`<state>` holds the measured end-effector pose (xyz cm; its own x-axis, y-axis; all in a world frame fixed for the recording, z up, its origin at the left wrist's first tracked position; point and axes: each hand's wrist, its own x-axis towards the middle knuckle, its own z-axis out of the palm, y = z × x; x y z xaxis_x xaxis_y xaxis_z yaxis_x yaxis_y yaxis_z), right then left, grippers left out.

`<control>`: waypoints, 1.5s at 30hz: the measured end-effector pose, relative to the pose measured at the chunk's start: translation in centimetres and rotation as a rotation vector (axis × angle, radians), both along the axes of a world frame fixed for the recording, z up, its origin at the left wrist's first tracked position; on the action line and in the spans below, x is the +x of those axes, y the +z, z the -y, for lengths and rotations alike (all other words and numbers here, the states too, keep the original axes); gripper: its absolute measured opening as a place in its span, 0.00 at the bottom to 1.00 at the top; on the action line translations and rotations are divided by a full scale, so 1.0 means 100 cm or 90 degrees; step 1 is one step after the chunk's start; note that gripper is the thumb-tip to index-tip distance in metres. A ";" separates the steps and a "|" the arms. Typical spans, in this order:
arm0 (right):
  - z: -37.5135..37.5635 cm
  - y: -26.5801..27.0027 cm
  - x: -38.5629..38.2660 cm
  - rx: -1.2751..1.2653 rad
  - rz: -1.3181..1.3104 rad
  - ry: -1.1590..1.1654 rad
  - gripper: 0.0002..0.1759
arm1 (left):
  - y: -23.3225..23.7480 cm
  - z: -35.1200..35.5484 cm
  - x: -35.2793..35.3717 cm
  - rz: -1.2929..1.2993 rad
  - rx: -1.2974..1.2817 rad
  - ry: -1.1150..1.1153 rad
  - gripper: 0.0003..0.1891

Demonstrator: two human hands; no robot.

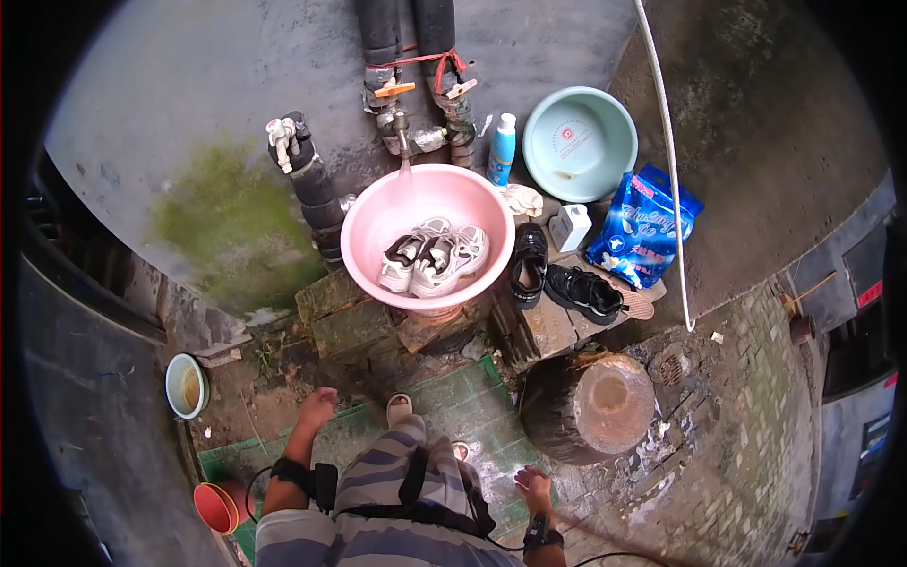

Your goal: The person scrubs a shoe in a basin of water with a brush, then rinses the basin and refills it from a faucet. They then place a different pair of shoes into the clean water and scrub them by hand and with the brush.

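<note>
My left hand point(318, 406) hangs at the lower left over the ground, holding nothing that I can see, its fingers partly curled and small in view. My right hand point(534, 486) is low at the right of my body, fingers somewhat apart, with nothing in it. Ahead of both, a pink basin point(354, 241) rests on the brick ledge with a pair of grey and white shoes point(452, 258) inside. Water runs into it from the metal tap point(402, 142). Black shoes point(583, 291) stand to the basin's right.
A green basin point(578, 142) leans at the wall near a blue bottle point(502, 151), a white bottle point(570, 228) and a blue detergent bag point(642, 227). A hose point(673, 170) hangs down. Below are a round stump point(590, 406), a small bowl point(186, 386) and a red bucket point(215, 508).
</note>
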<state>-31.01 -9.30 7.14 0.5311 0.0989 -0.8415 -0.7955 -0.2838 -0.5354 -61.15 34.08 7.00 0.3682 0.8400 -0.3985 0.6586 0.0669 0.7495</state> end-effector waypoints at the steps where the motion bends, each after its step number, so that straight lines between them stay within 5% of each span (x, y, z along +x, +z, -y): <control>1: -0.003 0.001 0.002 -0.016 -0.001 0.005 0.14 | 0.012 -0.002 0.008 0.053 -0.048 0.018 0.11; 2: -0.008 0.000 0.005 -0.018 -0.002 0.005 0.14 | 0.023 -0.004 0.017 0.106 -0.096 0.037 0.12; 5: -0.045 0.019 0.024 0.044 0.035 0.092 0.15 | 0.162 0.019 0.089 0.130 -0.242 0.188 0.11; 9: -0.135 0.081 0.059 0.177 0.159 0.221 0.11 | 0.203 0.008 0.137 0.406 -0.409 0.206 0.15; 15: -0.245 0.169 0.098 0.238 0.375 0.449 0.12 | 0.241 -0.010 0.182 0.481 -0.424 0.138 0.17; 26: -0.329 0.202 0.107 -0.053 0.843 0.709 0.24 | 0.194 -0.100 0.212 0.554 -0.438 0.300 0.15; 32: -0.350 0.195 0.115 -0.147 0.847 0.802 0.26 | 0.167 -0.152 0.226 0.462 -0.368 0.347 0.13; 37: -0.359 0.194 0.116 -0.182 0.835 0.805 0.26 | 0.154 -0.164 0.232 0.228 -0.243 0.292 0.13; 45: -0.371 0.199 0.112 -0.248 0.817 0.780 0.25 | 0.128 -0.178 0.236 0.184 -0.165 0.259 0.09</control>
